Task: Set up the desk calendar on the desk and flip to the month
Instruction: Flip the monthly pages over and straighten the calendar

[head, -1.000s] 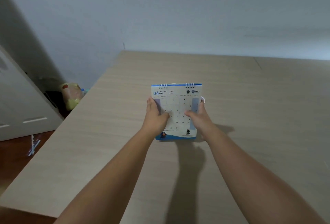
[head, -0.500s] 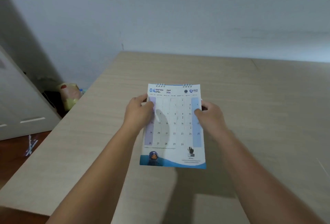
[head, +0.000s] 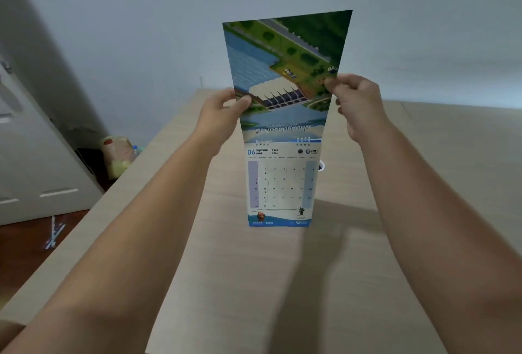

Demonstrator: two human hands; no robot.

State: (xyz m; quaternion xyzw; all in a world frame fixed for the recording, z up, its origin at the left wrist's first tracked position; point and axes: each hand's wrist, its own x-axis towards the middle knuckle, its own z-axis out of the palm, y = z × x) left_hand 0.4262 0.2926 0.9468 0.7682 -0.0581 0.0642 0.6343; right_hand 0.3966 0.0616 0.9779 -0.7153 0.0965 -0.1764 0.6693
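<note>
The desk calendar [head: 281, 187] stands upright on the light wooden desk [head: 282, 283], showing the white "06 June" page with blue side columns. Above its spiral binding a page [head: 285, 71] is lifted straight up; its back shows an upside-down green and blue picture of a dam. My left hand [head: 223, 116] pinches the lifted page at its left edge. My right hand [head: 358, 105] pinches it at the right edge. Both forearms reach in from the bottom corners.
A small white object [head: 321, 166] peeks out behind the calendar's right side. Left of the desk, on the floor, sit a yellowish bag [head: 117, 156] and a grey cabinet [head: 34, 156]. A pale wall rises behind the desk's far edge.
The April page lay facing me in both hands; now the pages have swung up over the binding. The June page shows beneath, and both hands have risen with the lifted page.
</note>
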